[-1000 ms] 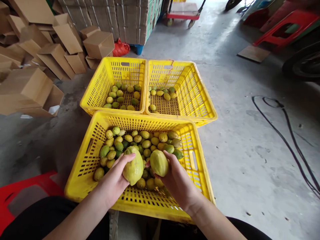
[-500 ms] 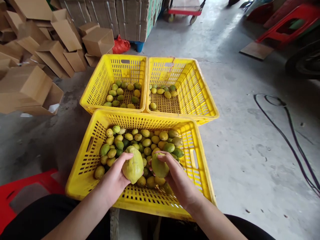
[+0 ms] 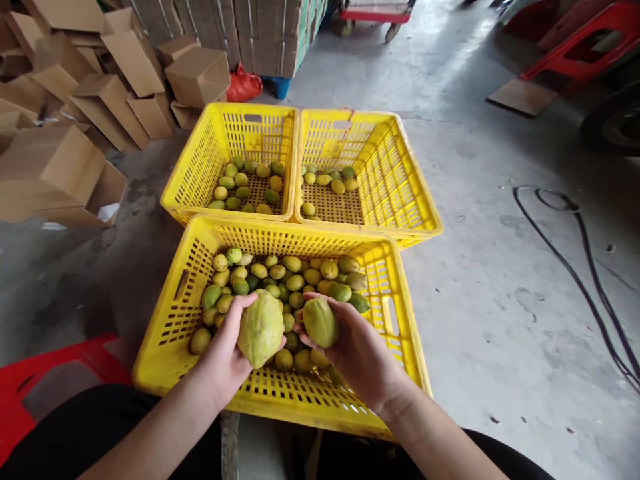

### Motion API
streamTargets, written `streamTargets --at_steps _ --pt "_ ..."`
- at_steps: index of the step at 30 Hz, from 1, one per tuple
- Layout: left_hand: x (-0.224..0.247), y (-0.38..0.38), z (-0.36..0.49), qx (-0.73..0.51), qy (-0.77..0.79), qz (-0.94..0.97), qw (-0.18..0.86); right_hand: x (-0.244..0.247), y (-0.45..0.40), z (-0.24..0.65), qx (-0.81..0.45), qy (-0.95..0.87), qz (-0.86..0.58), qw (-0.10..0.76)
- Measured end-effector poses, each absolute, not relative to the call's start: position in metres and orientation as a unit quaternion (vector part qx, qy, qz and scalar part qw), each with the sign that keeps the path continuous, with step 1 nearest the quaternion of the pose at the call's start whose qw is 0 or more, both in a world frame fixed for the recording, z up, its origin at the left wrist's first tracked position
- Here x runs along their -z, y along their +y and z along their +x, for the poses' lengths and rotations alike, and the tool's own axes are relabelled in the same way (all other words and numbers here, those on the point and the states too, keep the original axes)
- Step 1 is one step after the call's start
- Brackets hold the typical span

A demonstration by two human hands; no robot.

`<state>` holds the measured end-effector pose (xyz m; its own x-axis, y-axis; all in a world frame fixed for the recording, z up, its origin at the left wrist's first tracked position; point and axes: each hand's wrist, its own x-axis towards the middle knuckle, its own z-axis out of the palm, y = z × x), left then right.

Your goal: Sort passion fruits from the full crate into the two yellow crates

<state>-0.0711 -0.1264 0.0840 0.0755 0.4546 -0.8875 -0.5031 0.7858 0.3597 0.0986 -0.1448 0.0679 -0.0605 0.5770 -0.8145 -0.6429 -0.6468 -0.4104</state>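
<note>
My left hand (image 3: 227,357) is wrapped round a large, bumpy yellow-green lemon (image 3: 261,329), thumb along its upper edge. A smaller, smoother green lemon (image 3: 321,323) rests in the curled fingers of my right hand (image 3: 363,353). Both hands are over the near yellow crate (image 3: 280,403), the two fruits a short gap apart. Beneath them, several green and yellow lemons (image 3: 293,283) cover the crate's bottom; my hands hide some of these.
Two more yellow crates, a left one (image 3: 175,187) and a right one (image 3: 417,200), touch behind the near crate, with several lemons inside each. Cardboard boxes (image 3: 55,167) pile up at left. A red stool (image 3: 60,357) stands at lower left, and a black cable (image 3: 575,260) lies at right.
My right hand has turned so that its lemon shows more openly, the thumb now off its front. The lemon in my left hand has shifted slightly left.
</note>
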Motion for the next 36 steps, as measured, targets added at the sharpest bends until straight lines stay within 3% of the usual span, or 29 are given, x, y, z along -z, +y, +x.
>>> streamTargets --at_steps 15,18,22,24,26,29,31,33,36 --pt "-0.082 -0.125 -0.068 -0.303 0.624 -0.03 0.72 -0.066 -0.146 0.106 -0.673 -0.059 -0.574 0.462" --pt "-0.08 -0.126 -0.07 -0.317 0.619 -0.009 0.719 -0.072 -0.148 0.113 -0.717 -0.188 -0.579 0.341" --pt "-0.077 -0.125 -0.072 -0.336 0.626 -0.013 0.703 -0.084 -0.15 0.117 -0.779 -0.392 -0.488 0.041" --pt "-0.077 -0.124 -0.073 -0.342 0.634 -0.019 0.694 -0.086 -0.15 0.114 -0.751 -0.427 -0.503 -0.014" --pt "-0.078 -0.124 -0.073 -0.343 0.638 -0.031 0.689 -0.084 -0.145 0.114 -0.701 -0.401 -0.582 0.096" --pt "-0.081 -0.124 -0.072 -0.338 0.636 -0.047 0.692 -0.077 -0.134 0.12 -0.573 -0.283 -0.628 0.444" --pt "-0.082 -0.124 -0.071 -0.332 0.631 -0.047 0.699 -0.074 -0.128 0.126 -0.518 -0.214 -0.577 0.594" --pt "-0.083 -0.124 -0.071 -0.329 0.629 -0.042 0.704 -0.073 -0.125 0.128 -0.532 -0.168 -0.546 0.625" --pt "-0.081 -0.124 -0.069 -0.331 0.636 -0.04 0.696 -0.073 -0.128 0.122 -0.611 -0.122 -0.542 0.563"
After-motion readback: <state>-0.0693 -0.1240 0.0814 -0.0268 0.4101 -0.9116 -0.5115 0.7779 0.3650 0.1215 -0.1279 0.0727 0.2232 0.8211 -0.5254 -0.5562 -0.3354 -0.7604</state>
